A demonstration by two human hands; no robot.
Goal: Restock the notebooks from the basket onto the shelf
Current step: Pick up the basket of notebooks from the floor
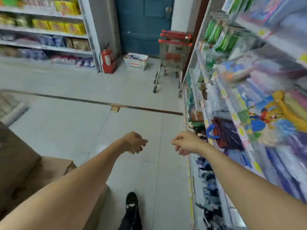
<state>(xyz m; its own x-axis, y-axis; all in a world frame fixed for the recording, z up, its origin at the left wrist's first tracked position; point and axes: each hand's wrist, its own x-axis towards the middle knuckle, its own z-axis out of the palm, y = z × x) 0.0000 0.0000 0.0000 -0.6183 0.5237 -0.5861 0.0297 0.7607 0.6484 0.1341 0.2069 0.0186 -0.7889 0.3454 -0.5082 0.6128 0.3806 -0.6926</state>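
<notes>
Both forearms reach out over the tile floor [83, 123]; left hand [135, 143] and right hand [184, 143] loosely curled, holding nothing. Basket [135, 61] sits well ahead by the blue door [142, 24] (contents blurred, likely notebooks). Expect light, flat, slightly floppy stock: grip by spine. Shelf [249, 113] on right.

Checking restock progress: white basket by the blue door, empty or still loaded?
Still loaded. The white basket on the floor shows flat items above its rim; blur hides whether they are notebooks.

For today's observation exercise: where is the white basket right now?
In the head view, the white basket sits on the floor by the blue door, between the red fire extinguisher and the shopping trolleys.
</notes>
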